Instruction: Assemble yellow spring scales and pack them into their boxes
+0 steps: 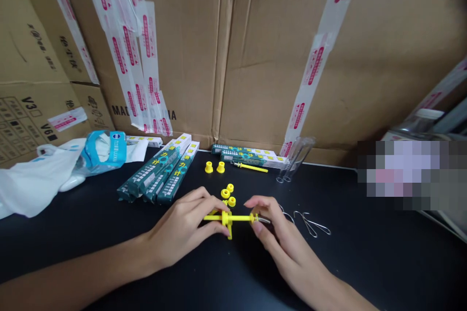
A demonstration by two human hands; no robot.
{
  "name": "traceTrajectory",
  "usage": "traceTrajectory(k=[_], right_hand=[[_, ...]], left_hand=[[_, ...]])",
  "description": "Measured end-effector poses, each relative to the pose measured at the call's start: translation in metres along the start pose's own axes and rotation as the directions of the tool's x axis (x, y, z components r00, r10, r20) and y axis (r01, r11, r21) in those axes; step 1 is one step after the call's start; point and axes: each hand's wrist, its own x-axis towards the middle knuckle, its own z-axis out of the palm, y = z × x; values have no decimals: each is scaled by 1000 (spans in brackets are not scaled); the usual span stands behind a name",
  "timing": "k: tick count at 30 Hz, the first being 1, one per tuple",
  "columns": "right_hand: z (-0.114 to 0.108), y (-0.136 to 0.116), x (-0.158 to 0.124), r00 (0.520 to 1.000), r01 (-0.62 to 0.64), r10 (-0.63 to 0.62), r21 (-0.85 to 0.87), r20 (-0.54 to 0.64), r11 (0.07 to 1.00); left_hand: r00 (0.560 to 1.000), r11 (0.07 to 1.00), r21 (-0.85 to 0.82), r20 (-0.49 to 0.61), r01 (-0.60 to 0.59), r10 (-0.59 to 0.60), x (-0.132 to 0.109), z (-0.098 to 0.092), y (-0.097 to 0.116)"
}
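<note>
A thin yellow plastic rod [241, 218] lies level between my hands, with a wider yellow collar around its left part. My left hand [191, 216] pinches the rod at the collar. At the rod's right end, the thumb and fingers of my right hand [272, 228] close round a small yellow end piece and a silvery metal part. Another yellow piece [229, 232] shows just below the collar, partly hidden. Small yellow caps [225, 194] lie just beyond the rod. Bent metal hooks [312, 223] rest to the right of my right hand.
Green and white boxes [175, 175] lie at the back left, more [244, 156] along the cardboard wall [255, 58]. Two yellow caps [220, 167], a yellow rod with a hook [251, 167] and clear tubes [297, 158] are nearby. Plastic packaging [104, 150] sits left.
</note>
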Motion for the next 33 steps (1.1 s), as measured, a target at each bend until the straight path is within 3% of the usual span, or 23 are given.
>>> traceTrajectory(k=[4,7,9,11,13,15,18,21,25,33], right_hand=[[2,2,0,999,35,-37,96,15,995],[4,2,-1,996,65,-73,121,58,991],[5,1,-3,993,89,-97,117,68,989],[5,1,-4,993,106,-110,84,36,991],[5,3,-4,993,113,-112,37,-40,993],[4,7,-2,987,100,-99,0,-124,995],[2,13,2,983,68,-75,-46,-165,997],[0,15,5,994,48,-60,-121,-93,991],[-2,10,6,996,90,-87,-214,22,973],[-4,3,4,984,171,-149,-263,101,950]], left_hand=[[994,992,65,32,-107,105,1,-2,1],[964,965,41,73,-258,254,1,-2,3],[960,962,-6,67,-273,272,1,-1,4],[984,981,-85,18,-175,177,1,0,3],[1000,973,-233,-16,-3,-1,2,2,1],[985,900,-406,4,157,-170,2,4,-2],[953,804,-526,44,278,-300,4,5,-5],[944,837,-455,21,303,-330,5,3,-4],[959,883,-393,-7,257,-282,4,-1,0],[929,855,-388,6,344,-371,7,0,3]])
